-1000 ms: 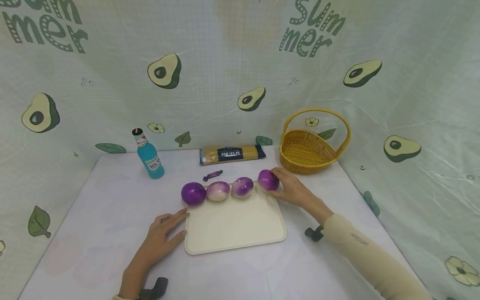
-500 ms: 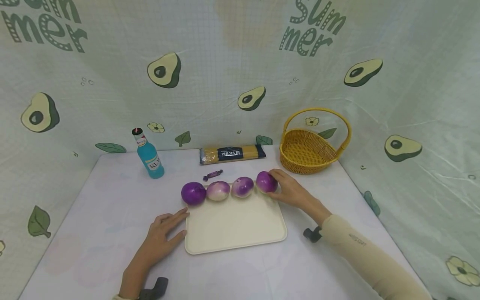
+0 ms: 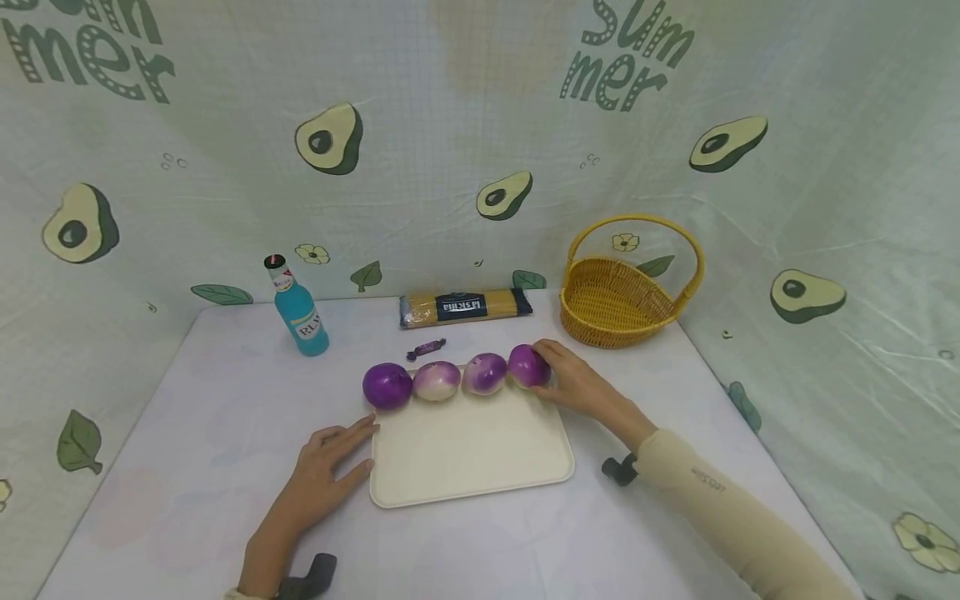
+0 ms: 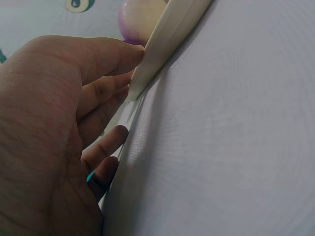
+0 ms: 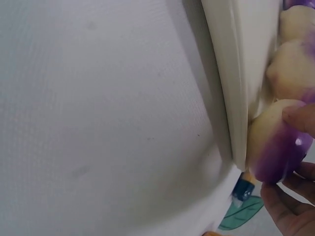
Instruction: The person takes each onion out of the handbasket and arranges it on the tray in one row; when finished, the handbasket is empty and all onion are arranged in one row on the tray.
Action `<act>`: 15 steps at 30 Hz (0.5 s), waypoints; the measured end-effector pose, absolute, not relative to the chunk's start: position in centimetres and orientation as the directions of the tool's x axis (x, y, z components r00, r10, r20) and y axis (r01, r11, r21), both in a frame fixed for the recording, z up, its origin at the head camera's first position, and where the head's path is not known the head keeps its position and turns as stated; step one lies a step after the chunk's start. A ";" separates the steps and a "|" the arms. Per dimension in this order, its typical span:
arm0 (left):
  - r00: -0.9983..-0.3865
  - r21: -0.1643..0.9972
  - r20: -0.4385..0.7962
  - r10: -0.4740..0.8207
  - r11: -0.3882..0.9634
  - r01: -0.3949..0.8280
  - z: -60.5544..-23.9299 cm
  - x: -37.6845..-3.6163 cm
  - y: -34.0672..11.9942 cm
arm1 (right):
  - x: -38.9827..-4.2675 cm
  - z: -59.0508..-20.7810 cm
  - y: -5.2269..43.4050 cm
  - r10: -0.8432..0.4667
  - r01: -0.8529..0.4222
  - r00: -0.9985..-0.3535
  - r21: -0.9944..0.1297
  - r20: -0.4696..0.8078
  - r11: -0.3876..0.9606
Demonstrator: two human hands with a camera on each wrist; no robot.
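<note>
We log the scene left to right. A blue bottle stands at the far left of the table, with a spaghetti pack and a small wrapped candy further right.

The left hand lies flat, fingers straight and relaxed, fingertips against the left rim of the cream tray; it holds nothing and seems only to steady the tray.

Four purple turnips sit in a row at the tray's far edge. The right hand has its fingers curled round the rightmost turnip, at the tray's far right corner. The wicker basket stands behind it, near but apart.

Our judgement: the step in hand is gripping this end turnip. The next move calls for a firm hold on a round, smooth body, and a lift clear of its neighbour, which looks to be touching or nearly touching it.

View comparison: the head view gives the whole row and both hands. The left wrist view shows what it cannot: the fingers pressed against the tray rim. The right wrist view shows the gripped turnip against the tray's edge, a fingertip on top and others below.
</note>
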State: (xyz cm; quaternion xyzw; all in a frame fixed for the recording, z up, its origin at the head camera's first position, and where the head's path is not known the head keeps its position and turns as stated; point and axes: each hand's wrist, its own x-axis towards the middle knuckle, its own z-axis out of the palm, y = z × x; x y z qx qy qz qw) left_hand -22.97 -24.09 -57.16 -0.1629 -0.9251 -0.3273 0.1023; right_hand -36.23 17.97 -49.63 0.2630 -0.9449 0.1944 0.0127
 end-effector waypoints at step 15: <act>-0.984 0.654 0.146 0.106 0.735 0.176 -57.1 -23.3 -24.3 | -35.3 -50.5 18.9 -0.400 -0.405 -0.909 -0.461 0.113 0.790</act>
